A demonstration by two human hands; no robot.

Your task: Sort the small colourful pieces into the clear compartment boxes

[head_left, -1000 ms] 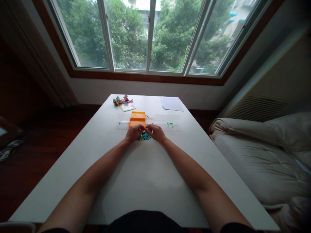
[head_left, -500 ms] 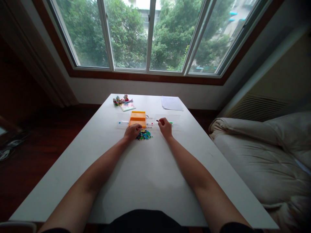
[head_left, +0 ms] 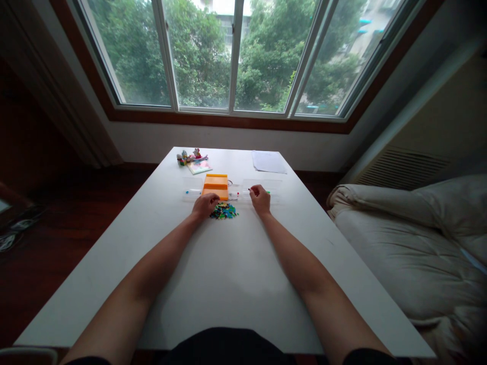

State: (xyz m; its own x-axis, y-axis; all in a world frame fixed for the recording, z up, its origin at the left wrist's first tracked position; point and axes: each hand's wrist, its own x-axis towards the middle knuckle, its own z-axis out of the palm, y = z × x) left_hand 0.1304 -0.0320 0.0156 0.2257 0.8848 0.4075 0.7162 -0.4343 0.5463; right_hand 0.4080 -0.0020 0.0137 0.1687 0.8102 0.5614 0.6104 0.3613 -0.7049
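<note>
My left hand [head_left: 205, 204] is beside a heap of small mixed-colour pieces [head_left: 225, 211], mostly blue, green and dark. Its fingers are curled together at the heap's left edge, and whatever they may hold is hidden. Just beyond the heap lies an orange plastic case [head_left: 216, 186], with two panels showing. To the right, my right hand [head_left: 261, 199] pinches a tiny dark piece [head_left: 249, 189] between thumb and finger. It is over a clear plastic tray [head_left: 276, 183] with a bit of green in it. Another clear tray [head_left: 193, 183] lies left of the case.
Small figurines [head_left: 186, 157] and a pastel card or booklet [head_left: 200, 167] lie at the far left of the white table [head_left: 232, 274]. White paper sheets [head_left: 269, 162] lie at the far right. A beige sofa [head_left: 384, 243] stands right of the table, and a window is beyond it.
My left hand has shifted slightly left, uncovering more of the heap. My right hand has moved a little to the right, with the dark piece still pinched.
</note>
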